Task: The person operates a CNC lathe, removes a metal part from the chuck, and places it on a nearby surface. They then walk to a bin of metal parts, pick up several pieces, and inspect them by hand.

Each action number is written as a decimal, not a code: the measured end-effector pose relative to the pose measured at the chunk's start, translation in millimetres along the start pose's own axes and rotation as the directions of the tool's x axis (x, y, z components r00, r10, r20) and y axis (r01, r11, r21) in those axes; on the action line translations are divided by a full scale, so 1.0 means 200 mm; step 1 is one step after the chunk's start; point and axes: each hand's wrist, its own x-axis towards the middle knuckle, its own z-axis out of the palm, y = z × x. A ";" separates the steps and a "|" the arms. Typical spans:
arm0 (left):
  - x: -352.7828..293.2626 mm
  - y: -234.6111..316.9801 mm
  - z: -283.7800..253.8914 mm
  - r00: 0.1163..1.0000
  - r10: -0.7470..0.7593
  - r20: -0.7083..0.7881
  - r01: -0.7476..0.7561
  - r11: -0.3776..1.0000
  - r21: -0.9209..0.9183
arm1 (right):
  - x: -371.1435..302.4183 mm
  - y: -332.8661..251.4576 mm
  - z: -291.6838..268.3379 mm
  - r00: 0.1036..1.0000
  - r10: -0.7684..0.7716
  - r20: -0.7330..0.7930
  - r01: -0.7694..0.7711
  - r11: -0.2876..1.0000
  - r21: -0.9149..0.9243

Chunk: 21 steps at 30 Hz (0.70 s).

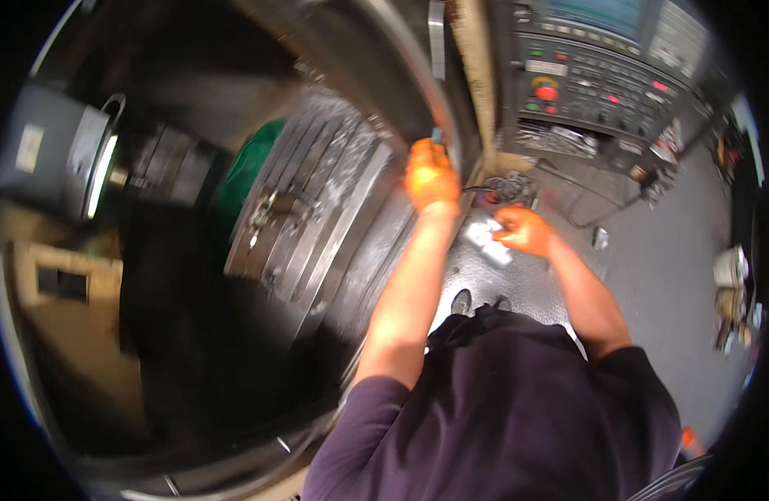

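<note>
Grip of right gloved hand (525,231): closed on one edge of a pale, blurred item (488,242) above the floor (652,267); a thin pinch could drop it. Left gloved hand (432,177): at a curved metal edge (419,60), small teal piece (437,134) beyond its fingers, hold cannot be told; fingers could catch should that edge move. Slotted bed (349,221), farther off: strewn with bright shavings (344,173), likely sharp enough to snag gloves.

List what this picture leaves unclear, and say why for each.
Head view:
Pale object at the right hand: blur hides what it is.
Blue-green thing at the left hand: too small and blurred to identify.
Screen: top cut off by the picture's edge.
Shoes: partly hidden by dark clothing.
</note>
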 end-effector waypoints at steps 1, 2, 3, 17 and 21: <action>-0.02 -0.15 0.02 0.993 0.118 0.012 -0.118 0.987 0.107 | -0.05 -0.04 0.01 0.998 0.049 -0.045 -0.047 0.998 0.046; -0.06 -0.12 0.01 0.979 0.187 0.078 -0.198 0.963 0.182 | -0.13 -0.07 -0.02 0.985 0.132 -0.113 -0.122 0.988 0.090; -0.08 -0.08 -0.03 0.957 0.257 0.134 -0.284 0.925 0.253 | -0.20 -0.05 -0.02 0.976 0.082 -0.201 -0.047 0.984 0.173; -0.56 -0.01 -0.66 0.677 0.626 0.386 -0.684 0.729 0.017 | -0.11 -0.32 0.07 0.921 -0.358 -0.151 0.379 0.740 0.555; -0.53 0.02 -0.76 0.756 0.568 0.324 -0.591 0.806 -0.034 | 0.01 -0.48 0.17 0.968 0.025 0.249 -0.236 0.422 0.875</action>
